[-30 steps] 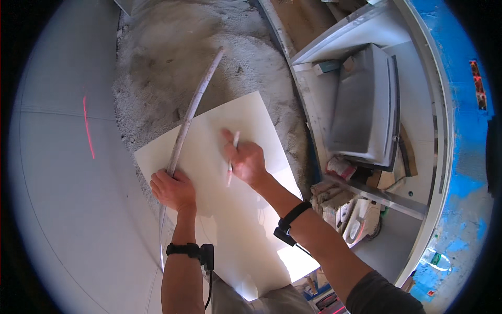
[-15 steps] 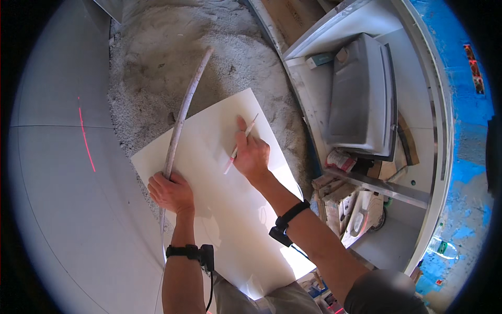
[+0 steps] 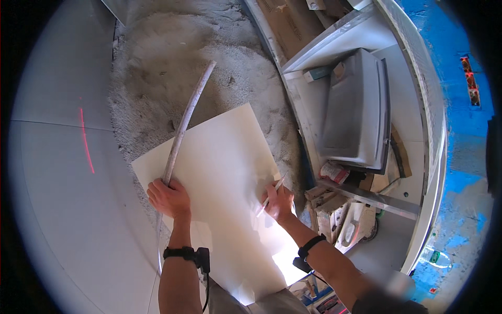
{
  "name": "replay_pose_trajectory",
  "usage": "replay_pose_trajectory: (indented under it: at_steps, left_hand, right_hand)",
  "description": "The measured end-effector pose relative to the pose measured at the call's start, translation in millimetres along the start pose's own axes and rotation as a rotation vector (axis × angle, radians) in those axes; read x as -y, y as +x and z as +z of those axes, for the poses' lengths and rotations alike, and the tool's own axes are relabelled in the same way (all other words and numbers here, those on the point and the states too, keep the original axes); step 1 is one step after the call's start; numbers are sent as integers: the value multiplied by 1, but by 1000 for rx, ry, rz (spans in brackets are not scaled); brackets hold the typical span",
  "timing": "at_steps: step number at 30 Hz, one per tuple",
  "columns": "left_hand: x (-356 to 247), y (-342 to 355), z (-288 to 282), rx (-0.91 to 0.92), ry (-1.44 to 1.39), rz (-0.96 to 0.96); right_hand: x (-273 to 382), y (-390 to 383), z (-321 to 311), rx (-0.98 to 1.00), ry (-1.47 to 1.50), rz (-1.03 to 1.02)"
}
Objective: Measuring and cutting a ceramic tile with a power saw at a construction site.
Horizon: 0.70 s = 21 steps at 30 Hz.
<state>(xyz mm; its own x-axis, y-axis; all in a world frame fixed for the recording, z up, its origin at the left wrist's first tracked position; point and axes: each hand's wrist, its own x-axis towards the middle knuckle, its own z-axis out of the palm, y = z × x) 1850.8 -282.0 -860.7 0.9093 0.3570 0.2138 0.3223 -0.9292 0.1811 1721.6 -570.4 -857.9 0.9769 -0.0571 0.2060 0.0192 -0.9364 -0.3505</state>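
Observation:
A large cream-white panel [image 3: 225, 157] lies tilted in the middle, its lower end by my legs. My left hand [image 3: 167, 196] is closed round a long, slightly curved pale strip [image 3: 189, 110] at the panel's left side; the strip reaches beyond the panel's upper edge and down past my wrist. My right hand [image 3: 278, 200] is near the panel's right edge, fingers closed on a slim white pencil-like marker [image 3: 280, 180], which lies slanted across it.
Grey sand or gravel [image 3: 172, 63] lies behind the panel. Large grey tiles [image 3: 63, 183] are at left, with a red laser line. At right, a white cabinet frame [image 3: 366, 196] holds a grey metal basin [image 3: 350, 115] and scraps, beside a blue-coated wall [image 3: 460, 157] and plastic bottle [image 3: 439, 257].
My right hand has moved down and to the right across the panel with the marker. My left hand stays on the strip at about the same place. The view has shifted slightly.

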Motion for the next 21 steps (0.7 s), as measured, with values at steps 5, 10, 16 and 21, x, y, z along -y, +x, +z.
replay_pose_trajectory:
  at_steps: [5,10,16,21]
  left_hand:
    - [0,-1,-3,-16,-16,7]
    - [-3,0,-3,-44,-13,32]
    - [-2,0,-1,-44,-7,36]
    - [2,-1,4,-52,17,45]
  right_hand:
    - [4,4,-2,39,-6,13]
    - [-1,0,4,48,-19,61]
    - [-2,-2,4,66,-1,58]
    - [-2,1,4,38,19,50]
